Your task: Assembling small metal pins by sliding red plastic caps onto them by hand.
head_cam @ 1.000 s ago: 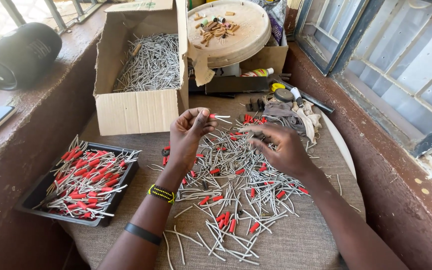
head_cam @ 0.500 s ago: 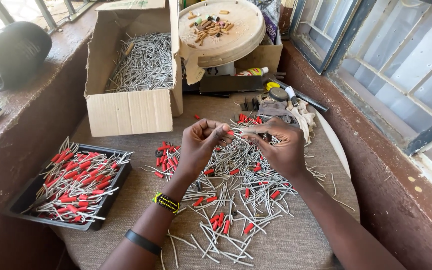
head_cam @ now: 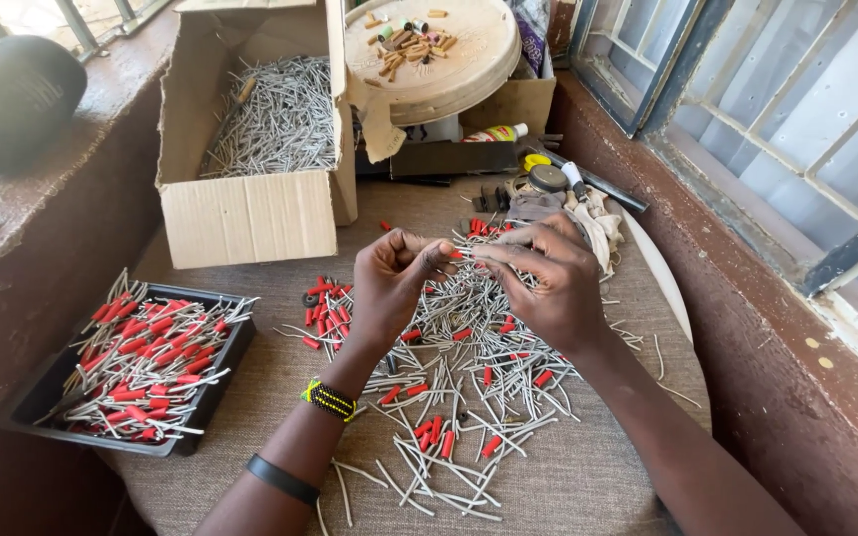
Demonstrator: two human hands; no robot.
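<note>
While fingertips meet, both hands pinch a pin.

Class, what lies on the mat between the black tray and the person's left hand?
In the head view, a small cluster of loose red sleeves lies between the black tray and left hand.

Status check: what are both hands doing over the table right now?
Left hand and right hand pinch one grey stick together. Loose sticks beneath. Nothing in the way.

Bright daylight enters from the windows on the right and top left. Shadows are soft. The view is sharp at centre, with wide-angle bending towards the edges.
</note>
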